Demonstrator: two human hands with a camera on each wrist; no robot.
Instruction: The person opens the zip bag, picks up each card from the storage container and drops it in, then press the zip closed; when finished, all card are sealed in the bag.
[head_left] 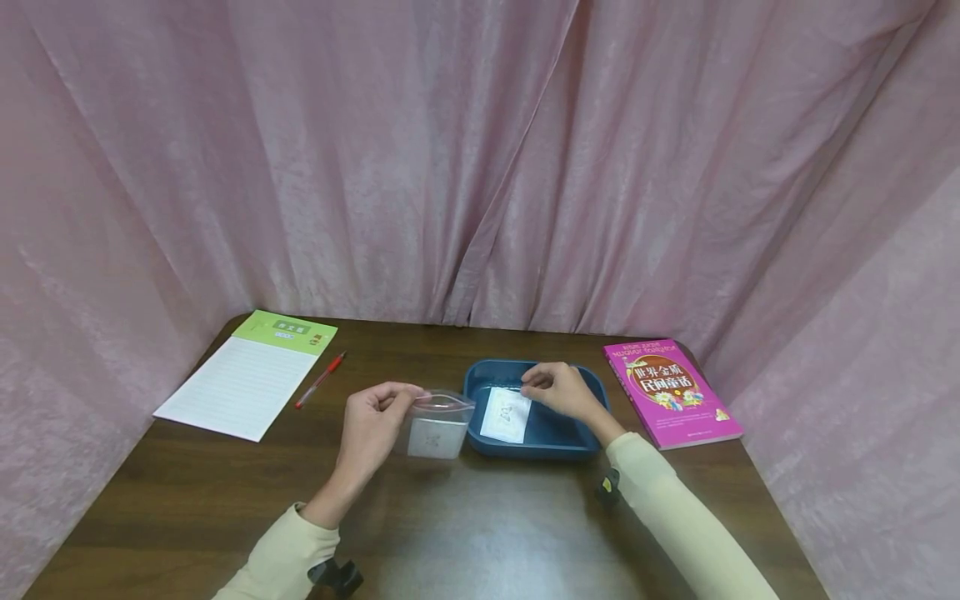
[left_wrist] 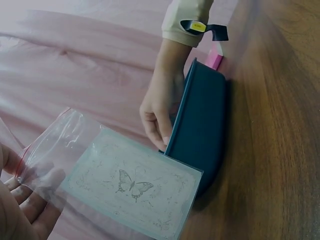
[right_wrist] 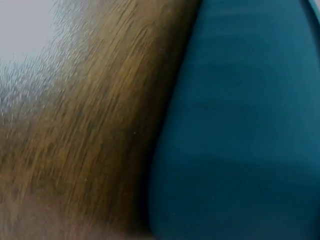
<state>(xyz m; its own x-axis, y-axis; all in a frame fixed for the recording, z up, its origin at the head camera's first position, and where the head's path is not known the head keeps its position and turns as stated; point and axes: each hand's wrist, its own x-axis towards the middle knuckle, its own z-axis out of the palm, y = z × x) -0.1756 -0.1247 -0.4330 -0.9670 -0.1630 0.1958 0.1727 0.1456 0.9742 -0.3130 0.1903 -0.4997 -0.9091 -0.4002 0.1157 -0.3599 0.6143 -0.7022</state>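
My left hand [head_left: 375, 425] pinches the top edge of a clear zip bag [head_left: 444, 405] with a red seal line. Inside the bag is a white card [left_wrist: 131, 187] printed with a butterfly. The bag hangs just left of a blue tray [head_left: 517, 452]. My right hand [head_left: 561, 392] reaches over the tray with bent fingers. Its fingertips are at the upper right corner of another white card [head_left: 506, 415] with a dark print, which lies in the tray's left part. Whether they pinch that corner is unclear. The right wrist view shows only the tray's outer wall [right_wrist: 240, 125] and the tabletop.
A lined writing pad [head_left: 240, 387] with a green header lies at the left, a red pen [head_left: 321, 380] beside it. A pink book [head_left: 673, 393] lies right of the tray on the brown wooden table [head_left: 442, 533]. Pink curtains [head_left: 375, 167] hang behind and at both sides.
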